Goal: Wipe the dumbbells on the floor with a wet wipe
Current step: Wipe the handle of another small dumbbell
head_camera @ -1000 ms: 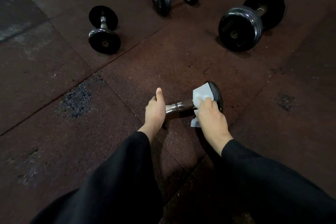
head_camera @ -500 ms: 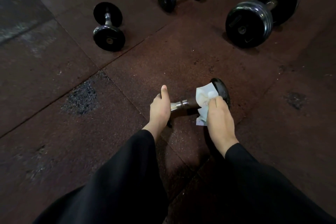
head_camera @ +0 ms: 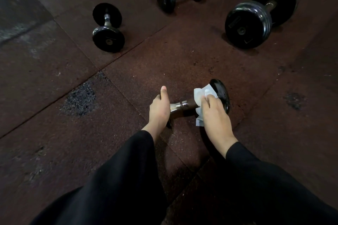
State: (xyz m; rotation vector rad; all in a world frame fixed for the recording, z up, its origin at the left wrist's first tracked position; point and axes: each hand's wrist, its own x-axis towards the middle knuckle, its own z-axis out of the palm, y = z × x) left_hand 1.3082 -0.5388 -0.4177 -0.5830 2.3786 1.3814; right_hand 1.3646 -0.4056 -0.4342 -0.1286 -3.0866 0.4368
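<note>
While pressing the wet wipe [head_camera: 203, 95] onto the near dumbbell [head_camera: 220, 95], just past right hand [head_camera: 214, 115] fingertips, fingers curled round the wipe. Left hand [head_camera: 160, 109] gripping the other end, fingers hidden behind. Could roll away if this grip loosens.

Head view. Person's body, visible parts only:

- Left hand [head_camera: 158, 110]: bare, no glove, no ring or watch seen. Thumbnail short and plain.
- Right hand [head_camera: 214, 115]: bare, no glove, no jewellery seen on the back or the knuckles.
- Left sleeve [head_camera: 117, 179]: black, long, loose and wide. Plain fabric with no print or logo. Cuff is a simple open edge with no visible button or band, ending at the wrist.
- Right sleeve [head_camera: 265, 186]: black, long, same plain fabric. Cuff also ends at the wrist. Soft folds only; seams too dark to make out.

Both sleeves look like parts of one garment; the rest is out of frame.
</note>
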